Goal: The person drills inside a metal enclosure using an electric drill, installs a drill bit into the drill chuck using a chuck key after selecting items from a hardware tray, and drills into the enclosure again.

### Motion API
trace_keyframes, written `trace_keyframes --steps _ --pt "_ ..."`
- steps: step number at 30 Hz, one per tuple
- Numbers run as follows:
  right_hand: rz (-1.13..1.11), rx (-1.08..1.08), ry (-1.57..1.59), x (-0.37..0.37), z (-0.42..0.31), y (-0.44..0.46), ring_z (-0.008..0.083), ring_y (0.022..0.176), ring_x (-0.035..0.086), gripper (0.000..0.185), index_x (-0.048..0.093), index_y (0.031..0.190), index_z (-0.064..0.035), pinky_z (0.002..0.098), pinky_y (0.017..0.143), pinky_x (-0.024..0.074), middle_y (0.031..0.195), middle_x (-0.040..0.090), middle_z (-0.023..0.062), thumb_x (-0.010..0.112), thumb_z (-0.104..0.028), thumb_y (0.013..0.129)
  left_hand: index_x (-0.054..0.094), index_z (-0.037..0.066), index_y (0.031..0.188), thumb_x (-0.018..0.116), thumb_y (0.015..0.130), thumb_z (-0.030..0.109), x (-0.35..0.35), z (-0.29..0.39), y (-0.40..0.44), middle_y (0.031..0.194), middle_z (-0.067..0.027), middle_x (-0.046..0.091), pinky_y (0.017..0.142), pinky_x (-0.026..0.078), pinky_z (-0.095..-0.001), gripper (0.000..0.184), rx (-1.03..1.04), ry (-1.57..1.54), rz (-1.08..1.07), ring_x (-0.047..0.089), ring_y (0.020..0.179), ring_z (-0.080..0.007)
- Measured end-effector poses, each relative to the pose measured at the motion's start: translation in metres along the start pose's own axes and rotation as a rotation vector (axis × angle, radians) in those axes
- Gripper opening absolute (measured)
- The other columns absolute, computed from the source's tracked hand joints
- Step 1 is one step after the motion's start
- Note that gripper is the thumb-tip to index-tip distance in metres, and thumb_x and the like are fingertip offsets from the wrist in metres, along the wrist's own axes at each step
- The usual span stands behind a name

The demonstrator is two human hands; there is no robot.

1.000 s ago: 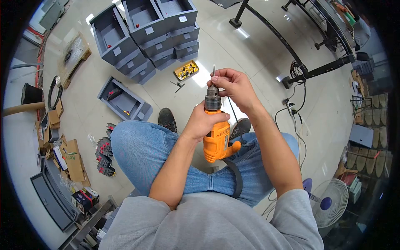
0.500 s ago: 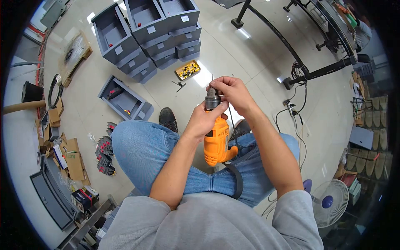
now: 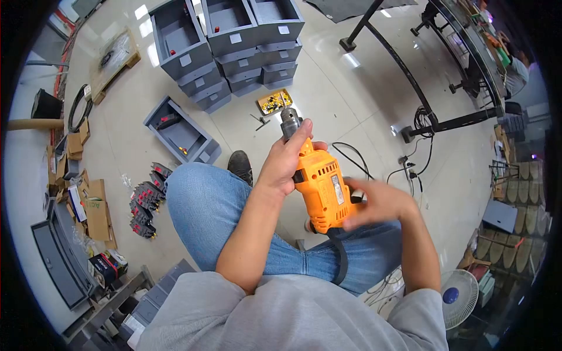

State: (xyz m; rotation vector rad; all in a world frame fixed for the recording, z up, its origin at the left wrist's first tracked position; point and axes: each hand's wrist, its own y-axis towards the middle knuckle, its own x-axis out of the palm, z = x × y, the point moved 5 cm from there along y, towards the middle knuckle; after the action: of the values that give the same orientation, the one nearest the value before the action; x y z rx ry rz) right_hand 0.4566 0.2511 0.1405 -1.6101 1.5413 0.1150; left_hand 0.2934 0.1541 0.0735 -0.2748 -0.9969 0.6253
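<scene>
An orange power drill (image 3: 321, 196) is held over my lap, its metal chuck (image 3: 290, 121) pointing away from me. My left hand (image 3: 280, 167) is wrapped round the drill's front end just behind the chuck, thumb along the top. At the drill's rear handle is my right hand (image 3: 380, 202), blurred by motion, with thumb and fingers apart around the handle; firm contact cannot be made out. No bit shows in the chuck. On the floor beyond lie a small box of yellow and black pieces (image 3: 274, 103) and a dark T-shaped tool (image 3: 260, 121).
Stacked grey bins (image 3: 237, 50) stand ahead; a single grey bin (image 3: 182, 134) with a dark red-marked tool inside is nearer. Several black-and-red parts (image 3: 146, 202) lie left. A black metal frame (image 3: 398, 70), cables (image 3: 410, 167) and a fan (image 3: 459, 298) are on the right.
My right hand has left the chuck and moved back to the drill's handle. The thin rod seen at the chuck is gone from there. The drill has turned, showing its label side.
</scene>
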Motion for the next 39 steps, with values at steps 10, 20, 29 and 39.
trace_keyframes --steps 10,20,29,39 --pt "0.515 -0.129 -0.337 0.045 0.006 -0.036 0.0311 0.076 0.064 0.059 0.059 0.119 -0.0055 0.0412 0.071 0.0460 0.078 0.065 0.0107 0.077 -0.015 0.063 0.056 0.004 0.103 0.078 0.085 0.041 0.000 0.017 -0.020 0.083 -0.0157 0.069 0.072 0.060 -0.0393 0.046 -0.028 -0.123 -0.117 0.072 0.082 -0.0273" --pt "0.391 -0.047 -0.231 0.048 0.010 -0.026 0.0399 0.075 0.059 0.041 0.058 0.097 -0.0061 0.0455 0.070 0.0465 0.080 0.063 0.0161 0.079 -0.021 0.064 0.065 0.006 0.090 0.071 0.087 0.018 -0.005 0.011 -0.016 0.075 -0.0061 0.067 0.084 0.056 -0.0491 0.013 0.037 -0.144 -0.190 0.071 0.091 -0.0343" --pt "0.357 -0.034 -0.245 0.051 0.011 -0.021 0.0414 0.072 0.055 0.035 0.052 0.088 -0.0062 0.0467 0.068 0.0447 0.076 0.060 0.0169 0.077 -0.017 0.066 0.062 0.009 0.082 0.069 0.090 0.029 -0.005 0.012 -0.016 0.067 -0.0069 0.065 0.082 0.056 -0.0464 0.023 -0.028 -0.216 -0.095 0.071 0.086 -0.0345" --pt "0.357 -0.051 -0.274 0.052 0.012 -0.019 0.0400 0.075 0.056 0.035 0.052 0.091 -0.0063 0.0466 0.070 0.0443 0.077 0.060 0.0159 0.075 -0.014 0.066 0.061 0.009 0.087 0.069 0.091 0.031 -0.002 0.016 -0.020 0.068 -0.0080 0.065 0.078 0.057 -0.0486 0.024 0.025 -0.180 -0.106 0.071 0.086 -0.0360"
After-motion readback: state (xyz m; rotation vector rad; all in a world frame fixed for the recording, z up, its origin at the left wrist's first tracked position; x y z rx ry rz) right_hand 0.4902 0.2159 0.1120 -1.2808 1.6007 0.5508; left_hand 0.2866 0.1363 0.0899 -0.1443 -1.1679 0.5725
